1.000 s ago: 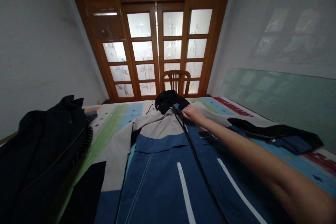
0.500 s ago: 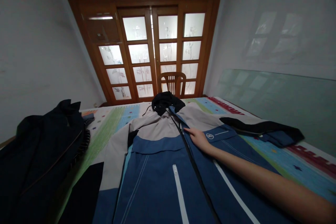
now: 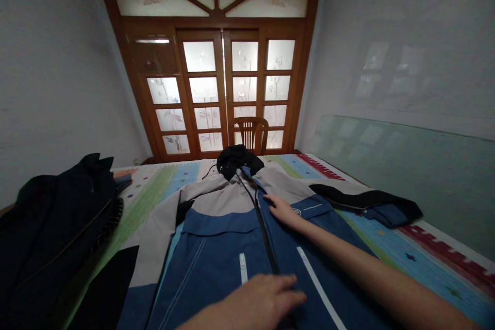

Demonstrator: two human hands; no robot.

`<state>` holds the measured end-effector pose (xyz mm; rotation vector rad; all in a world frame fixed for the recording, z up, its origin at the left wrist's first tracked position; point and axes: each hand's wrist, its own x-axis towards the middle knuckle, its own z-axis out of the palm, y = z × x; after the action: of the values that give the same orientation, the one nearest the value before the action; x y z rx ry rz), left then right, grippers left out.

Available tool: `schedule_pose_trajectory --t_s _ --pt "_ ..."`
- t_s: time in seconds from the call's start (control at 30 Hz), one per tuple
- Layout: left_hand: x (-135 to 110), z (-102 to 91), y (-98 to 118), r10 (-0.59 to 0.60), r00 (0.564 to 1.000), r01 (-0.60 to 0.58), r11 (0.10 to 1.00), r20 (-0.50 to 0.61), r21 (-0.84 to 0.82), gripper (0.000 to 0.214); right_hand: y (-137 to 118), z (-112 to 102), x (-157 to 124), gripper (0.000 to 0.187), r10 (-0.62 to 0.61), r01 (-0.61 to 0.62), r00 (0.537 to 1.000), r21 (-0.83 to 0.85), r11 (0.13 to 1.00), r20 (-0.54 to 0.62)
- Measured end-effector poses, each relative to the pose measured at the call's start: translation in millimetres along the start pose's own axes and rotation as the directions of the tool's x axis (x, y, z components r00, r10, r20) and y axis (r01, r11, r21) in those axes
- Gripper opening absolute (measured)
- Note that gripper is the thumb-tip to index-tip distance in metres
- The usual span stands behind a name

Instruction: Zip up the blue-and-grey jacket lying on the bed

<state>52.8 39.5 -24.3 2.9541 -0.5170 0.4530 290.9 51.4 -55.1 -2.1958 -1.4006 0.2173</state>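
Note:
A hooded jacket (image 3: 224, 252) in blue, light grey and black lies spread on its back, front up, with its black hood (image 3: 235, 159) at the far end. My right hand (image 3: 284, 211) rests on the chest beside the front zip (image 3: 266, 242), fingers stretched along the fabric near a round logo. From the bottom edge my left hand (image 3: 257, 301) reaches over the lower front, its fingers apart, slightly blurred and holding nothing. Below it part of the zip is hidden. White pocket zips (image 3: 243, 268) run down both sides of the front.
Beneath the jacket is a bed with a colourful striped sheet (image 3: 149, 206). A dark garment heap (image 3: 58, 227) lies at the left. Beyond the bed stand a wooden chair (image 3: 249, 126) and wooden glazed doors (image 3: 220, 93). A pale green board (image 3: 386, 154) leans along the right wall.
My left hand has come into view from below, over the lower zip. My right hand stays at the chest beside the zip. The camera view has shifted slightly.

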Motion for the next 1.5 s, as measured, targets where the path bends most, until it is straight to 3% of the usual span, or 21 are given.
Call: schedule_pose_trajectory --t_s 0.07,0.13,0.23,0.3,0.47,0.67,0.8,1.1,1.2,1.33,1.4,1.5 --pt "15 -8.3 -35 -0.250 0.967 0.251 0.968 0.052 -0.004 0.048 -6 3 10 0.046 -0.028 0.026 0.999 -0.080 0.996 -0.022" --pt "29 -11.4 -72 -0.465 0.879 0.462 0.885 0.104 0.058 0.048 -12 7 21 0.043 -0.030 0.024 0.999 -0.149 0.989 -0.039" --pt "43 -7.1 -124 -0.676 0.737 0.650 0.713 0.013 0.265 0.049 -19 14 37 0.042 -0.008 -0.008 0.997 -0.223 0.975 -0.071" --pt "48 -2.4 -153 -0.732 0.681 0.701 0.644 -0.018 0.305 0.049 -21 18 46 0.041 0.013 -0.037 0.996 -0.256 0.966 -0.092" --pt "56 4.6 -201 -0.760 0.649 0.733 0.611 -0.037 0.299 0.043 -22 26 63 0.038 0.047 -0.084 0.990 -0.287 0.954 -0.132" --pt "72 16.4 -229 -0.762 0.647 0.742 0.622 -0.027 0.251 0.041 -17 31 69 0.041 -0.002 -0.028 0.995 -0.292 0.956 -0.104" --pt "77 25.8 -235 -0.771 0.635 0.759 0.611 -0.049 0.226 0.040 -12 34 73 0.044 -0.034 0.016 0.997 -0.263 0.965 -0.064" --pt "79 34.5 -228 -0.773 0.633 0.759 0.614 -0.031 0.217 0.042 8 36 88 0.054 0.076 -0.086 0.989 -0.079 0.993 -0.125" --pt "81 30.4 -215 -0.782 0.619 0.776 0.596 -0.071 0.205 0.037 8 36 86 0.048 0.032 -0.040 0.990 -0.058 0.997 -0.135" --pt "81 27.7 -179 -0.785 0.599 0.800 0.575 -0.161 0.172 0.040 3 34 78 0.038 0.004 -0.015 0.980 -0.055 0.998 -0.198" --pt "77 32.2 -157 -0.741 0.648 0.762 0.631 -0.175 0.148 0.042 -1 31 74 0.032 0.021 -0.035 0.970 -0.055 0.998 -0.242" --pt "70 47.3 -126 -0.629 0.756 0.649 0.756 -0.181 0.083 0.047 -7 25 70 0.027 0.012 -0.032 0.966 -0.071 0.997 -0.259"
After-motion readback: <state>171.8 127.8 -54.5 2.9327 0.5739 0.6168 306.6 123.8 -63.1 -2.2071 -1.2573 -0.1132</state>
